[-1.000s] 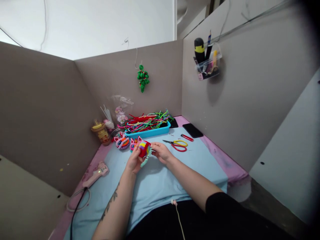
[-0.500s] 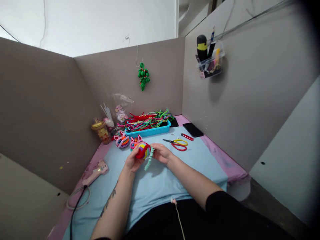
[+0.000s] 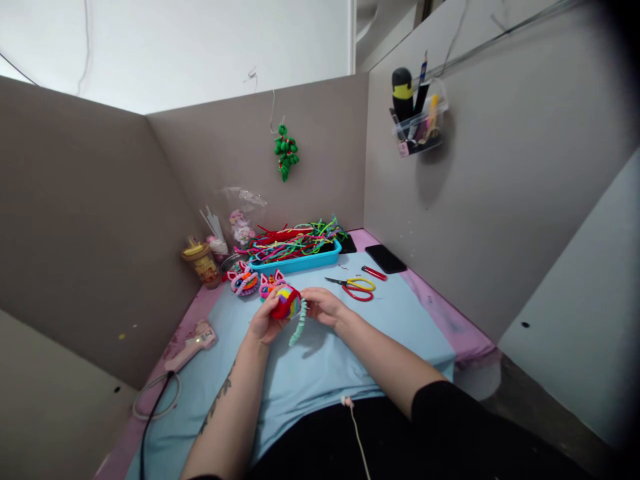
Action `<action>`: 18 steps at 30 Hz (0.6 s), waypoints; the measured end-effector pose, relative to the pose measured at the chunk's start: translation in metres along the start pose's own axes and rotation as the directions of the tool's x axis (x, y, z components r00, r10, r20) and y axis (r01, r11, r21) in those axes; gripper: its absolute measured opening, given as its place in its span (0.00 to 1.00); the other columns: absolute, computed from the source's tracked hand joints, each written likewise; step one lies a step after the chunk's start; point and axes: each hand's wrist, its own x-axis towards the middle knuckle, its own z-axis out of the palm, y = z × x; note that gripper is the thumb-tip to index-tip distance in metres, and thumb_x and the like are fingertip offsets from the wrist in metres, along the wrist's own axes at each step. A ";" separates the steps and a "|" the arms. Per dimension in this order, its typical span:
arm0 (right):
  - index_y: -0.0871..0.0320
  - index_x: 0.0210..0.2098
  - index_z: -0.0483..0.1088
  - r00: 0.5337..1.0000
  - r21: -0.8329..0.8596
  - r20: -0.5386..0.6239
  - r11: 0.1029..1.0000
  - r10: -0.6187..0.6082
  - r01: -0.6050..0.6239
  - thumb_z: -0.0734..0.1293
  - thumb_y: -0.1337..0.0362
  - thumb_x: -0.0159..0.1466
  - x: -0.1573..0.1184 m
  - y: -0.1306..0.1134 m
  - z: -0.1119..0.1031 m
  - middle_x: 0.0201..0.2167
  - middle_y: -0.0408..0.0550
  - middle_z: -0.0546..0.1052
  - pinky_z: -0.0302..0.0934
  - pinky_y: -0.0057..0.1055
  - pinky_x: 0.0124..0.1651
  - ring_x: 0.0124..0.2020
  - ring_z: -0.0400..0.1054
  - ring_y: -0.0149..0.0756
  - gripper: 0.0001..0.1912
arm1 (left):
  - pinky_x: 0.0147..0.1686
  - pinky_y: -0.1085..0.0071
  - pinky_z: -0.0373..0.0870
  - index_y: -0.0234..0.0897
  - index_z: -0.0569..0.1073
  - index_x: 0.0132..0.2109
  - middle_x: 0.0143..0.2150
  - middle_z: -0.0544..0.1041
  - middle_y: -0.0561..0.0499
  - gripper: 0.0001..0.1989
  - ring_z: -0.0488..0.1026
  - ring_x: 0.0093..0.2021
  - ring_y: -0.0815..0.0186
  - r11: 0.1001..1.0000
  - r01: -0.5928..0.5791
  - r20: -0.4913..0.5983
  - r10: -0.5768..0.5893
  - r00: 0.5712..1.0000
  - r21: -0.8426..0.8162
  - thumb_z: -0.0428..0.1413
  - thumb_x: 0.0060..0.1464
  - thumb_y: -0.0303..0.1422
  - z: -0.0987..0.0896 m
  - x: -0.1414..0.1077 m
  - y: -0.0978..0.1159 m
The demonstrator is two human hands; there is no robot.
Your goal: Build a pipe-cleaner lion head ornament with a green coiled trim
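Note:
A round red piece with rainbow stripes is held above the blue cloth, with my left hand wrapped round its left side. At its right edge, my right hand pinches the top of a curly mint-green strip, which hangs down beside the piece. The exact contact of the right fingertips is too small to tell. Just behind my left hand sits a pink animal-like craft head, partly hidden. A similar one lies to its left.
Yellow-and-red scissors, a red cutter and a black phone lie at the right. Behind is a blue tray of fuzzy stems. A pink glue gun with its cord and a cup are at the left.
The free end of the mint-green strip has swung slightly down and the strip hangs a little straighter. Both hands keep nearly the same place and hold.

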 end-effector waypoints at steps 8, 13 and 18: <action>0.61 0.22 0.72 1.000 -0.031 -0.023 0.999 0.018 -0.019 0.76 0.64 0.39 0.002 0.000 -0.003 0.18 0.40 0.73 0.57 0.28 0.30 0.23 0.65 0.28 0.13 | 0.30 0.75 0.72 0.39 0.64 0.55 0.43 0.75 0.49 0.28 0.75 0.35 0.66 0.996 0.001 0.021 -0.002 1.000 0.088 0.59 0.46 0.31 -0.007 0.002 -0.001; 0.61 0.22 0.72 1.000 -0.087 -0.027 0.996 0.000 -0.002 0.76 0.62 0.39 0.003 0.001 -0.005 0.19 0.41 0.73 0.54 0.26 0.28 0.23 0.64 0.28 0.14 | 0.31 0.75 0.71 0.39 0.65 0.55 0.42 0.75 0.49 0.29 0.74 0.36 0.66 0.994 -0.010 0.002 0.009 1.000 0.109 0.60 0.45 0.32 -0.007 0.003 0.000; 0.62 0.24 0.73 0.996 -0.216 -0.068 0.976 -0.053 0.037 0.76 0.60 0.40 0.004 -0.001 -0.006 0.19 0.41 0.72 0.51 0.25 0.28 0.23 0.62 0.25 0.15 | 0.32 0.74 0.71 0.39 0.66 0.54 0.43 0.75 0.48 0.27 0.74 0.37 0.65 0.988 -0.024 0.000 0.024 1.000 0.153 0.60 0.45 0.33 -0.006 0.003 0.000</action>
